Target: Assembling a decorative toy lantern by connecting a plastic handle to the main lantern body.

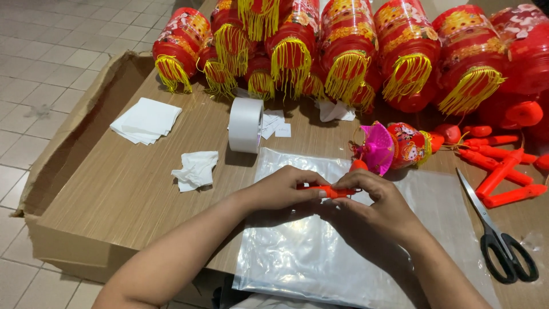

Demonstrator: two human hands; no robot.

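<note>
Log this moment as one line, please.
left hand: grips orange stick | right hand: grips same stick | under hands: clear plastic bag | scissors: lying right

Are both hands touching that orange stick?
Touching. The head view shows the left hand and right hand pinching the orange stick between their fingertips.

A clear plastic bag (320,252) lay flat and rectangular on the wood-grain tabletop under the hands. At the table's left edge stood an open brown cardboard box flap (74,131). Small white paper labels (273,123) lay beside the white tape roll (246,125).
</note>
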